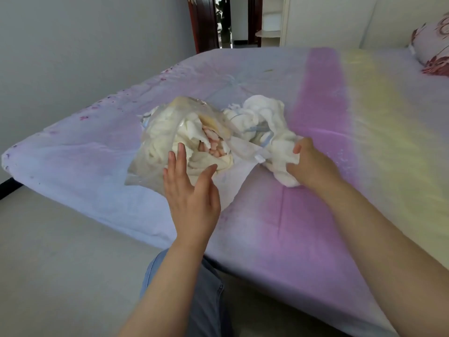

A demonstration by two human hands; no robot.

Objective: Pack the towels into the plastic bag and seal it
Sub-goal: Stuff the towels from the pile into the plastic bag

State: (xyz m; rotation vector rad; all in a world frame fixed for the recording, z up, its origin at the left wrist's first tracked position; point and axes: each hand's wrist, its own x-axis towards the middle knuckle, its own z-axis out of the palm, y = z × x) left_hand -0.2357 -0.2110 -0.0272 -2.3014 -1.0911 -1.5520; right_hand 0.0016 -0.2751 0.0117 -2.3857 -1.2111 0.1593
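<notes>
A clear plastic bag (pixel 145 166) lies on the bed with its mouth facing me, stuffed with cream and yellow towels (pixel 167 127) and a pink one (pixel 213 144). A white towel with blue stripes (pixel 262 117) lies crumpled to the right of the bag, outside it. My right hand (pixel 308 164) grips the near end of that white towel. My left hand (pixel 192 188) hovers flat, fingers spread, over the bag's near edge, holding nothing. The bag's white zip slider (pixel 259 158) shows at the mouth's right corner.
The bed (pixel 315 215) wears a lilac, pink and yellow sheet, its corner at the left. A floral pillow (pixel 432 45) lies at the far right. A grey wall rises on the left and a doorway (pixel 226 20) stands behind. My knee in jeans (pixel 209 288) is below.
</notes>
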